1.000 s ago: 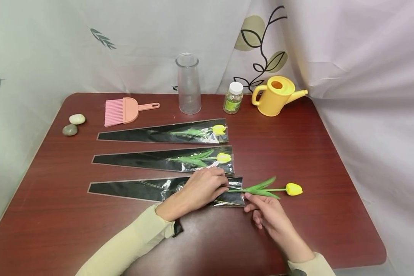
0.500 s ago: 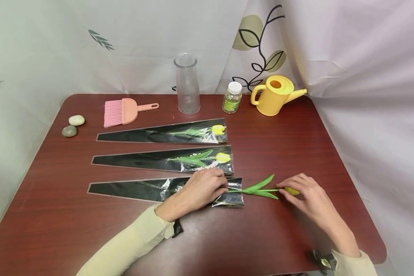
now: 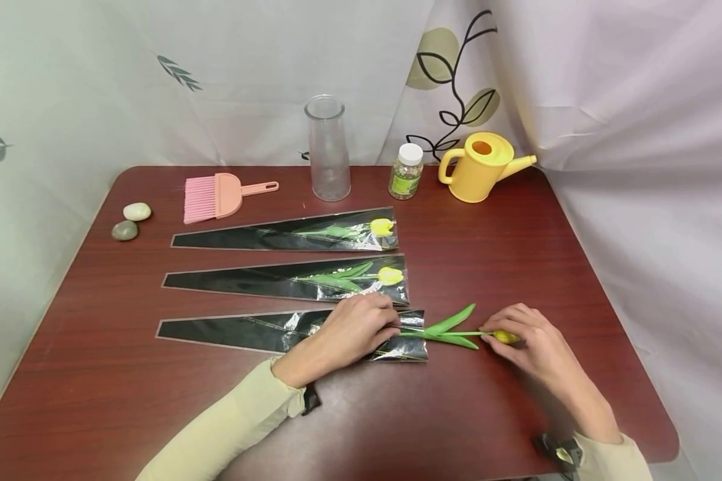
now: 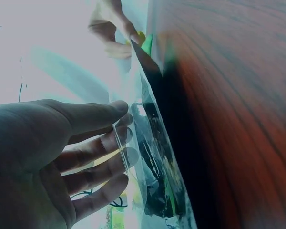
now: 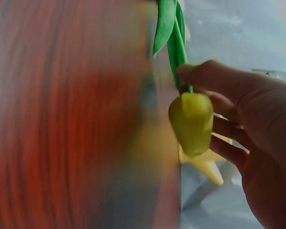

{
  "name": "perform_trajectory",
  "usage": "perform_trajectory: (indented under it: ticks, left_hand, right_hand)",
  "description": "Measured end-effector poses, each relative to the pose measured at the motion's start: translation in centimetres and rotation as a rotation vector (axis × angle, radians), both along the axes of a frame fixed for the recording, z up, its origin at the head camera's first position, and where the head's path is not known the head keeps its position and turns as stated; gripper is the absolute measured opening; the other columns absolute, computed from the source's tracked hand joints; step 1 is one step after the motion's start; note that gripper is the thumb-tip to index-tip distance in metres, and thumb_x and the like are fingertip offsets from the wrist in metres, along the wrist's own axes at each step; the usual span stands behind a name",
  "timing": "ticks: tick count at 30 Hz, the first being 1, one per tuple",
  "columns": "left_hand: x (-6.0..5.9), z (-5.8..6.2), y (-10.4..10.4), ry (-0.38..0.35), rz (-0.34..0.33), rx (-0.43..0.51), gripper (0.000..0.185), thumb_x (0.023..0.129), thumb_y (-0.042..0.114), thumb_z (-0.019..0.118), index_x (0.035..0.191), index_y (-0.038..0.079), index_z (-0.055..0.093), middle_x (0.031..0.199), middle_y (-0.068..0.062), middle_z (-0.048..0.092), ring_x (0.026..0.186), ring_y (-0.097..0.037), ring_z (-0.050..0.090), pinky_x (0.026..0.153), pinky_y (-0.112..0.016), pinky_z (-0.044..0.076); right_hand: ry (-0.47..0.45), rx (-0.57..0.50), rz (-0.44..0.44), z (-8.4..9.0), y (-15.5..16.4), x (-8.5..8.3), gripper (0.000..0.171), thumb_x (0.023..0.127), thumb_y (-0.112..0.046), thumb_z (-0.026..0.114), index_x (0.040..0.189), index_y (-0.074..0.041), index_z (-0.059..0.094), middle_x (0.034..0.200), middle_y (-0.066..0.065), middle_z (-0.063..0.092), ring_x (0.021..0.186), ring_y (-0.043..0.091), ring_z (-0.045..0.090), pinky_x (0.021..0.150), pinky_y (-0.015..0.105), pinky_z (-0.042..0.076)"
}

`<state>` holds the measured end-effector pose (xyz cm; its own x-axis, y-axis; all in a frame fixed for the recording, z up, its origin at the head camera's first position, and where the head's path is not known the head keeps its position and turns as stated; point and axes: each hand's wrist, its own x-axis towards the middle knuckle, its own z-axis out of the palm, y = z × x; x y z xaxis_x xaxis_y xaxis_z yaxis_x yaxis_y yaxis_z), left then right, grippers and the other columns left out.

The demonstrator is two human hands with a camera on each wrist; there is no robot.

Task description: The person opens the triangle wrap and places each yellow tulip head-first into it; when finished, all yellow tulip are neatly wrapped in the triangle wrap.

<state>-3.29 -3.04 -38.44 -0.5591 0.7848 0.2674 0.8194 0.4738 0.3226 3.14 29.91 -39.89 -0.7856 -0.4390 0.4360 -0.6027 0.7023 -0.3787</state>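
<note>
Head view: the left hand [image 3: 351, 331] lies on the wide end of the nearest sleeve [image 3: 259, 331], fingers bent and pressing the film to the surface [image 3: 517, 254], seemingly to pin it while the tulip [image 3: 457, 329] stands half out of its mouth. The right hand [image 3: 532, 344] has its fingers clamped on the yellow bud, just right of the leaves, a grip that lets the stem run straight along the sleeve. The stem end is hidden under the left hand. Two more sleeves, the middle sleeve [image 3: 265, 280] and the far sleeve [image 3: 265, 236], each hold a tulip and lie parallel behind. Along the back stand a brush [image 3: 216, 196], a vase [image 3: 327, 150], a bottle [image 3: 406, 172] and a can [image 3: 480, 166]; two stones [image 3: 130, 221] sit at the left edge.

Left wrist view: the left hand [image 4: 52, 157] shows fingers slightly spread and nearly straight, and the clear film of the sleeve [image 4: 152, 157] crosses the fingertips, so they pin the sleeve's mouth rather than grip it. The right hand shows small and blurred beyond.

Right wrist view: the thumb and fingers [image 5: 219, 78] close round the neck of the tulip [image 5: 191, 121], bud towards the palm, leaves pointing away above the surface [image 5: 62, 114].
</note>
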Motion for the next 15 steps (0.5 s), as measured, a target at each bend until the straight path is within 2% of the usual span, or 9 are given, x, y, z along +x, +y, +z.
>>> perform_trajectory:
  ticks: [2,3,8,15]
  left_hand:
    - [0.0,0.0,0.0,0.001,0.000,0.014,0.004,0.090,0.025,0.072,0.090,0.023,0.075,0.083,0.010,0.055,0.079,-0.008,0.058,0.068,-0.030,0.050]
    - [0.0,0.0,0.0,-0.001,-0.001,0.020,0.004,0.090,0.025,0.072,0.090,0.023,0.075,0.083,0.011,0.055,0.079,-0.008,0.058,0.068,-0.030,0.049]
    - [0.0,0.0,0.1,-0.009,-0.002,0.039,0.005,0.091,0.026,0.071,0.091,0.023,0.075,0.085,0.012,0.055,0.081,-0.007,0.057,0.068,-0.028,0.049]
    - [0.1,0.2,0.2,0.006,-0.009,0.053,0.007,0.090,0.026,0.072,0.093,0.021,0.076,0.086,0.011,0.057,0.081,-0.007,0.058,0.069,-0.027,0.049]
  right_hand:
    - [-0.025,-0.025,0.006,-0.1,-0.8,-0.2,0.025,0.070,-0.008,0.083,0.091,-0.019,0.075,0.094,-0.013,0.067,0.089,0.009,0.056,0.081,0.023,0.037]
    - [-0.044,-0.029,0.002,-0.1,-1.3,-0.2,0.025,0.070,-0.009,0.084,0.091,-0.020,0.075,0.094,-0.014,0.066,0.089,0.007,0.055,0.081,0.022,0.037]
    - [-0.122,-0.052,-0.017,-0.6,-4.0,-0.5,0.020,0.075,-0.015,0.084,0.090,-0.024,0.074,0.093,-0.016,0.065,0.090,0.005,0.054,0.079,0.021,0.038]
    - [-0.188,-0.084,0.046,-1.3,-6.6,-1.0,0.018,0.079,-0.018,0.082,0.093,-0.026,0.074,0.095,-0.017,0.064,0.091,0.005,0.054,0.077,0.022,0.040]
